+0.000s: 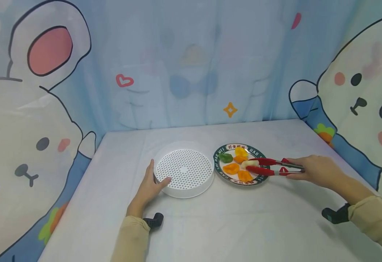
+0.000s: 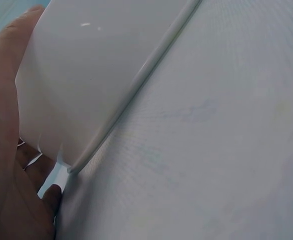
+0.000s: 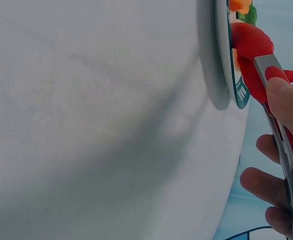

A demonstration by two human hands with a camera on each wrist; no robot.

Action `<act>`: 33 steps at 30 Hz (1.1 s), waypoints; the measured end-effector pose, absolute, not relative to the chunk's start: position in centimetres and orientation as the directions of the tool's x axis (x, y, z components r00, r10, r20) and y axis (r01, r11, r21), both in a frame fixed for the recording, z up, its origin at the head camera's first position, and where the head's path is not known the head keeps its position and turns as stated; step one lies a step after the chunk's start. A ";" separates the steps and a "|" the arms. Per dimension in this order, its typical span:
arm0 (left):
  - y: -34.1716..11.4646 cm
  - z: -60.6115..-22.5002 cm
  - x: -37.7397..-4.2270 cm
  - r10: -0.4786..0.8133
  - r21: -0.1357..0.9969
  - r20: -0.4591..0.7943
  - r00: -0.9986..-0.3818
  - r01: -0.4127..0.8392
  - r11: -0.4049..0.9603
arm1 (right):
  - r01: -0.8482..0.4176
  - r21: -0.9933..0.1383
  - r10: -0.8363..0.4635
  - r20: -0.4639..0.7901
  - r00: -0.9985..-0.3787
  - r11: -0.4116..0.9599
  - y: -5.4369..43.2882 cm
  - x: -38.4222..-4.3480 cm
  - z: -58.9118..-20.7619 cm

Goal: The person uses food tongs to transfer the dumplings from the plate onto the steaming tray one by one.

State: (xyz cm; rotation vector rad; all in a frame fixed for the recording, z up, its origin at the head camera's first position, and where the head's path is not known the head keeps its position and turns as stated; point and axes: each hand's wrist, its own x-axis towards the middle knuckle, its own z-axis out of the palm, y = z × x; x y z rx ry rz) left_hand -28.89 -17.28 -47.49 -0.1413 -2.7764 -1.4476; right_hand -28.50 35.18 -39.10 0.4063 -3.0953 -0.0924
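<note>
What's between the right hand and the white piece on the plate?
Red tongs: they run from the right hand across the rim of the plate to the white piece, as the head view shows.

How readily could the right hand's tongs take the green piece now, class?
Probably not immediately: the right hand holds tongs with a white piece between their tips, though the green piece lies uncovered.

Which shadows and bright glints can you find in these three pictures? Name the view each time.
Head view: a soft shadow on the white tablecloth below the right hand; left wrist view: two small glints on the white container; right wrist view: a broad, soft-edged shadow across the white tablecloth.
</note>
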 end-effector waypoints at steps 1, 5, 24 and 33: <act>-17.3 -47.4 -28.9 0.077 0.816 0.042 -0.996 0.079 0.572 | -0.256 0.056 -0.257 0.011 -0.966 0.965 35.2 -28.5 -39.1; -17.4 -47.3 -29.0 0.089 0.809 0.027 -0.996 0.074 0.583 | -0.239 0.023 -0.239 0.024 -0.971 0.971 35.2 -28.5 -38.7; -17.0 -47.2 -29.2 0.094 0.816 0.015 -0.995 0.067 0.574 | -0.237 0.011 -0.237 0.083 -0.968 0.971 33.2 -28.1 -37.3; -17.3 -47.4 -29.1 0.090 0.813 0.018 -0.996 0.067 0.579 | -0.256 0.041 -0.260 0.123 -0.958 0.966 31.9 -27.8 -37.4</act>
